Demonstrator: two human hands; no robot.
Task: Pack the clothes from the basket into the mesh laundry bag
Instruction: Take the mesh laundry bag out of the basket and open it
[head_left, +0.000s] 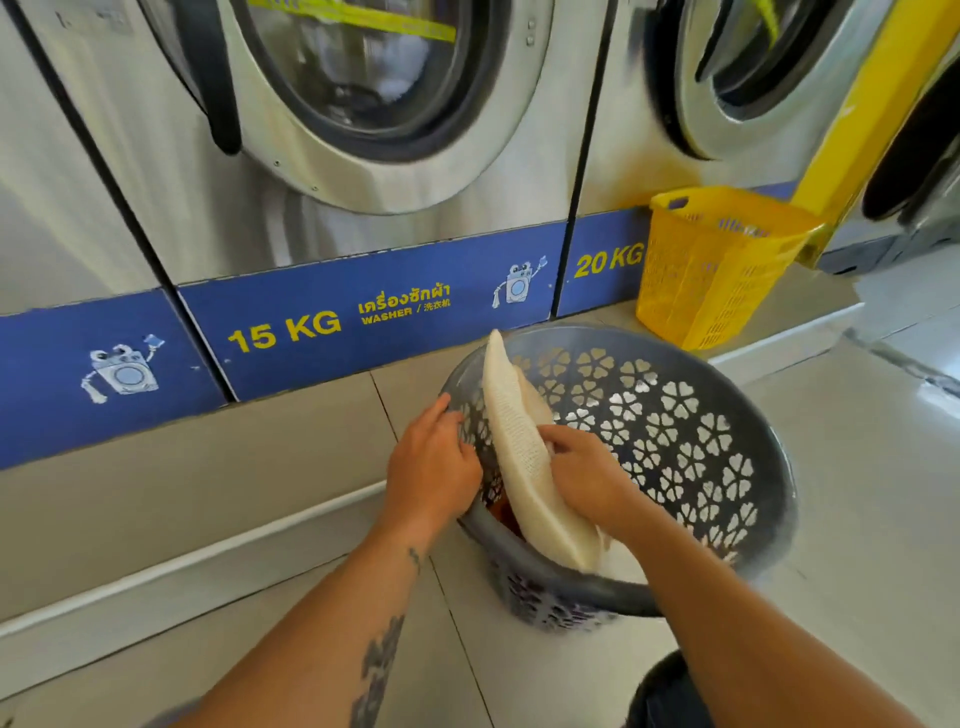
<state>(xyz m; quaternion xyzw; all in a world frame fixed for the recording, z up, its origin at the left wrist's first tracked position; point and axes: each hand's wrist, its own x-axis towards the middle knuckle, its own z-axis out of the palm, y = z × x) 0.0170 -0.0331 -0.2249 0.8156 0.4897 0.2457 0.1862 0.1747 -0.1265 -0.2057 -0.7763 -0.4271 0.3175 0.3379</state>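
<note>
Looking down from the head camera, a round grey plastic laundry basket with flower-shaped cut-outs stands tilted on the pale tiled floor, in front of the steel washer marked 15 KG. A cream mesh laundry bag lies draped inside it, its top end rising above the far rim. The right hand has its grip pinched on the bag's mesh near the middle. The left hand rests on the basket's left rim, fingers curled over the edge and holding it. A bit of orange-brown clothing shows under the bag, at the basket's near left side. A yellow perforated plastic basket stands well apart by the washer marked 20 KG.
</note>
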